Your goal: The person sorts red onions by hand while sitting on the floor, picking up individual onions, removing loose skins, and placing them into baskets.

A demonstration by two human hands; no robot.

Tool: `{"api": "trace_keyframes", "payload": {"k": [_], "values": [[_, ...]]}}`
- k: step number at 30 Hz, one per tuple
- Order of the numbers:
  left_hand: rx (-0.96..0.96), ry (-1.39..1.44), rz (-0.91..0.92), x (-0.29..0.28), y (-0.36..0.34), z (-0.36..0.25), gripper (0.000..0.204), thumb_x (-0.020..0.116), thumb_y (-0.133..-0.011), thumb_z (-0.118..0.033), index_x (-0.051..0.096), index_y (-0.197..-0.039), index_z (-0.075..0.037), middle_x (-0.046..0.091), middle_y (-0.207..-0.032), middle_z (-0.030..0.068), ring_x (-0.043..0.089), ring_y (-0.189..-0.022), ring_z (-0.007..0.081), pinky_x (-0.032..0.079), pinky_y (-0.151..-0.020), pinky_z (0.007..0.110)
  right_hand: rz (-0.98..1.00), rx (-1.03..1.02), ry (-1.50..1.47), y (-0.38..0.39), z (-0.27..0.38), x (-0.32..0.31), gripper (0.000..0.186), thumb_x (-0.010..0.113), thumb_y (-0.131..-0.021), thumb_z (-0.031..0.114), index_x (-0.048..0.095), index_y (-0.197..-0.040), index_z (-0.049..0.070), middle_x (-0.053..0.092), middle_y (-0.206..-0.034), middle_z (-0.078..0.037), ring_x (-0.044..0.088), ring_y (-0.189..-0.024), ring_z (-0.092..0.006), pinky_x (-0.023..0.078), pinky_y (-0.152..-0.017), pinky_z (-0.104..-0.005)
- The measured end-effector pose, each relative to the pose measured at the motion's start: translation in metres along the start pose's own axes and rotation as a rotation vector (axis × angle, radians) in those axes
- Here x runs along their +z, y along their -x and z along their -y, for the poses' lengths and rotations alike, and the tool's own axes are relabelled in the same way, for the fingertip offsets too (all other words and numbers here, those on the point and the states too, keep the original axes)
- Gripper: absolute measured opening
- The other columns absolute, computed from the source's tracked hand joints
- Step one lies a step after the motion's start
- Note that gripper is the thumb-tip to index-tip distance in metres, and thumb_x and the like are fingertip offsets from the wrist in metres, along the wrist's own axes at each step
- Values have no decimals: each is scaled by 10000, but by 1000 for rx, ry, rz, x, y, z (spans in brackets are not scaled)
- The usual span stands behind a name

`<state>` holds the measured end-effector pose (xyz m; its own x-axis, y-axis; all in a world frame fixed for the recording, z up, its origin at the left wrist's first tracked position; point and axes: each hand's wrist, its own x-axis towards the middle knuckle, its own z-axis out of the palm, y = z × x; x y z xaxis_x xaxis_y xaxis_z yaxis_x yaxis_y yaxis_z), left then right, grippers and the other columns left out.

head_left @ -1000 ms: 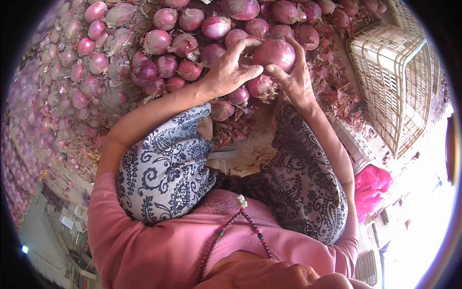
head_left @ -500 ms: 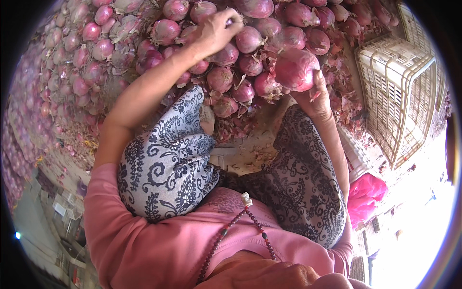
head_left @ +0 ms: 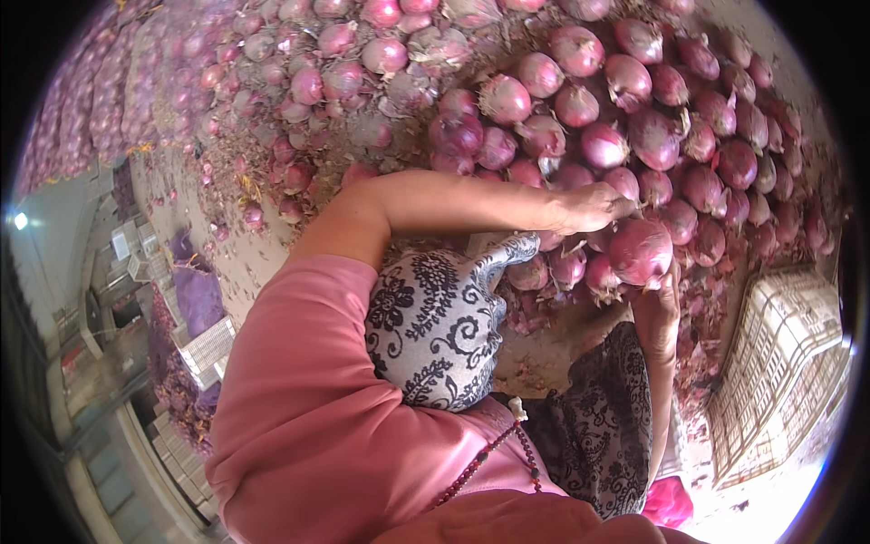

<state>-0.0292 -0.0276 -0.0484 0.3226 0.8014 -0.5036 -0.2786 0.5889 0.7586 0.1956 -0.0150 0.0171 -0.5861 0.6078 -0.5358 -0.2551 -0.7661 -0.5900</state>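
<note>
In the head view, my right hand [head_left: 660,305] holds a large red onion [head_left: 639,249] from below, fingers wrapped against its underside and partly hidden by it. My left hand [head_left: 591,208], just up and left of that onion, is bent closed over the pile; whatever its fingertips hold is hidden. Red onions [head_left: 654,138] with dry, flaking skins lie densely around both hands. My legs in patterned cloth [head_left: 426,322] are below them, with loose peel on the ground between.
More onions [head_left: 385,55] spread toward the upper left, before stacked netted sacks [head_left: 86,100]. A white plastic crate [head_left: 770,363] stands at the right, near pink plastic [head_left: 669,501]. A purple sack [head_left: 195,290] and a pale crate [head_left: 204,350] are at the left.
The view has swung left, showing more sacks. My left hand has left the big onion, reached among the others and come back beside it; my right hand keeps the big onion.
</note>
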Motion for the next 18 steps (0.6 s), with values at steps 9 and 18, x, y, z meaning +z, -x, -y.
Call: {"api": "trace_keyframes", "payload": {"k": [9,18], "values": [[287,-1578,-893,-171,30,-93,644,772,-809,-338,521,-1316,-31,620,-1175,155,597,-1085,292,496,-888,457,-62,-32,107,-6,8,-17,542,520,-1020,312,357,-1477,70,561,-1327,-132,609,-1038,-161,507,-838,-282],[-602,-1511,-974,-286,72,-101,1102,737,-707,-633,279,-1509,-31,319,-1523,235,339,-1405,366,302,-1164,436,-125,47,99,-9,-3,-21,347,503,-1035,239,515,-1328,54,653,-1146,-99,631,-922,-147,502,-781,-277]]}}
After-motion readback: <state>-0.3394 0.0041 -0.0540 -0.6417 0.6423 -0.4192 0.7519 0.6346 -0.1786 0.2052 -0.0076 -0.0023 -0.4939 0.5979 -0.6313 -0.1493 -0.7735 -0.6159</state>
